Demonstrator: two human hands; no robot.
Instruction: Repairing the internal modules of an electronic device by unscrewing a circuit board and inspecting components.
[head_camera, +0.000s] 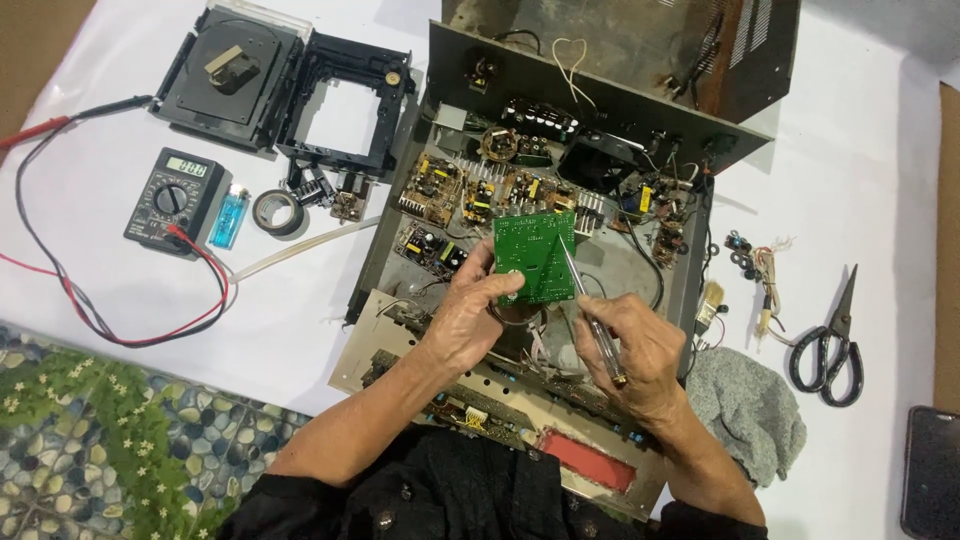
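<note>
- Left hand (470, 315): fingers closed on the green circuit board (535, 255), lifted above the opened chassis (690, 290).
- Right hand (635, 345) grips a screwdriver (590, 315), tip touching the board.
- Other boards remain mounted inside, it seems.

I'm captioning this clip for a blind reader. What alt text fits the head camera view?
A person's left hand holds a green circuit board above an opened electronics chassis, while the right hand touches a screwdriver tip to the board. A multimeter, blue lighter, tape roll and scissors lie on the white cloth.
</note>
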